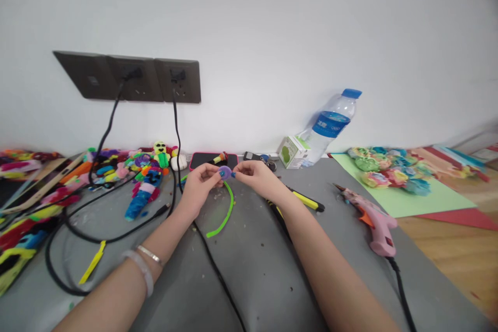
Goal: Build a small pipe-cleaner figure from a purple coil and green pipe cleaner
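Between my hands is a small purple disc [225, 173], which looks like a coiled pipe cleaner. My left hand [202, 182] pinches its left side between thumb and fingers. From the other side my right hand [254, 174] closes thumb and fingertips at the disc's right edge. A bright green pipe cleaner [229, 211] curves over the grey table just below the disc; its upper end runs behind my left fingers. Behind my hands lies a dark phone [200, 158] in a pink case, with a small pipe-cleaner piece [221, 157] on it.
Black cables [107, 240] loop across the left side, near pipe-cleaner figures [146, 192]. Yellow-black tools [307, 201] lie by my right forearm. A pink glue gun [375, 223] rests at right. Behind stand a small box [293, 152], a leaning bottle [329, 127] and paper flowers [392, 166].
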The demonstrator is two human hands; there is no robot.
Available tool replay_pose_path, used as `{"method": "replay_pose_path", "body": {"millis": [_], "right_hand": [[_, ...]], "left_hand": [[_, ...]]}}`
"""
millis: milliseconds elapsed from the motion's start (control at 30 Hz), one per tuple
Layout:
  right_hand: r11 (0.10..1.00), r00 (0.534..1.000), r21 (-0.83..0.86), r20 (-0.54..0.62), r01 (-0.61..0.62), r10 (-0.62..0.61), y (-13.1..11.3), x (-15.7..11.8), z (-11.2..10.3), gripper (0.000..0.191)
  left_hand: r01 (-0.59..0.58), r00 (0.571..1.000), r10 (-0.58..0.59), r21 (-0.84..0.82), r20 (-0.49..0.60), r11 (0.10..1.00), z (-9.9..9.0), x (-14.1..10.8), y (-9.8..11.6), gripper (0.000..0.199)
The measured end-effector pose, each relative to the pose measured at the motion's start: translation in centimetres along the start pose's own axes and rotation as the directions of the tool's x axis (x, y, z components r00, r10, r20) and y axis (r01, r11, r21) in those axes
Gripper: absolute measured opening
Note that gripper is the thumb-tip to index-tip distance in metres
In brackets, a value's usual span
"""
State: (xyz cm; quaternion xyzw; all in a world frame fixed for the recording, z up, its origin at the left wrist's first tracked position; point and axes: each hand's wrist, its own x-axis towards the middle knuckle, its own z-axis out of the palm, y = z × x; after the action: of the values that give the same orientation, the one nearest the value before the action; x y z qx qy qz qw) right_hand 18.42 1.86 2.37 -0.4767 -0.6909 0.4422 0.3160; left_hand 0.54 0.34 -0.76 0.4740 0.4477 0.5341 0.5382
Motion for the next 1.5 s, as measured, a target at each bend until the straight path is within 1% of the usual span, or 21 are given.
{"method": "replay_pose_path", "body": {"millis": [467, 700, 1033, 1267, 1500], "right_hand": [[0.999, 1.0, 0.037, -0.024, 0.007, -0.006, 0.01, 0.09, 0.15, 0.018], [1.0, 0.999, 0.03, -0.034, 0.006, -0.005, -0.12, 0.03, 0.11, 0.018], [0.999, 1.0, 0.054, -0.027, 0.003, -0.001, -0.01, 0.15, 0.21, 0.019], [0.998, 1.0, 0.063, -0.009, -0.02, 0.02, -0.32, 0.03, 0.14, 0.021], [0.996, 1.0, 0.092, -0.006, -0.014, 0.015, -0.02, 0.1, 0.22, 0.02]], "left_hand": [[-0.013, 1.0, 0.013, -0.011, 0.013, 1.0, 0.02, 0.0, 0.04, 0.029], [-0.052, 0.999, 0.051, 0.033, 0.015, 0.998, -0.08, 0.04, -0.05, 0.026], [-0.08, 0.997, 0.079, 0.068, 0.012, 0.994, -0.19, 0.18, -0.32, 0.021], [-0.113, 0.993, 0.112, 0.062, 0.022, 0.992, -0.21, 0.16, -0.28, 0.02], [-0.113, 0.993, 0.112, 0.054, 0.031, 0.992, -0.25, 0.18, -0.33, 0.021]]}}
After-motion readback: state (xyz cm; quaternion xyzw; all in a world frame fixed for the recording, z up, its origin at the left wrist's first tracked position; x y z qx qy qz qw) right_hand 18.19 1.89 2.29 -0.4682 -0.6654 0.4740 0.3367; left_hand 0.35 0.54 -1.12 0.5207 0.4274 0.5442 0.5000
